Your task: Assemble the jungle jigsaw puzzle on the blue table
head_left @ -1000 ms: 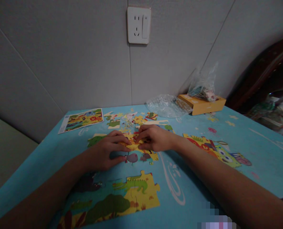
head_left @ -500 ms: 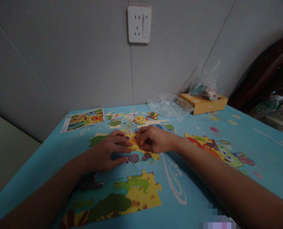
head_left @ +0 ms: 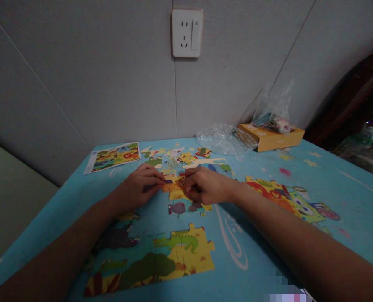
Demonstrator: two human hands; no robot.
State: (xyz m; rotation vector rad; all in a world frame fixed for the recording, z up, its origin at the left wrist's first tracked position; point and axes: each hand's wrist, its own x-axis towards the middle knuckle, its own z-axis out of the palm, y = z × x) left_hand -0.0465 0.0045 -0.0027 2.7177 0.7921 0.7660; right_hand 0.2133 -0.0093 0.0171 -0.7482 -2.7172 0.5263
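Note:
Near the middle of the table, my left hand (head_left: 146, 184) reaches in from the left, its fingers closed with the tips at the left edge of a yellow-orange jigsaw puzzle piece (head_left: 170, 186). From the other side my right hand (head_left: 207, 184) pinches at the same small joined section, fingers curled and tips partly hidden. Just below them are puzzle pieces with a grey hippo (head_left: 177, 208). Closer to me lies a larger joined puzzle section (head_left: 186, 251) with a green crocodile and a dark green bush; my left forearm covers part of its left side.
A printed picture card (head_left: 113, 157) lies at the back left. Loose puzzle pieces (head_left: 155, 161) are scattered behind my hands. Lion pieces (head_left: 266, 191) lie to the right. Crumpled clear plastic (head_left: 222, 138) and a yellow box (head_left: 279, 140) with a plastic bag (head_left: 274, 117) stand against the wall.
My left hand has drawn its spread fingers together and shifted up and left, to the edge of the yellow-orange piece. My right hand stays almost in place. The view has shifted slightly.

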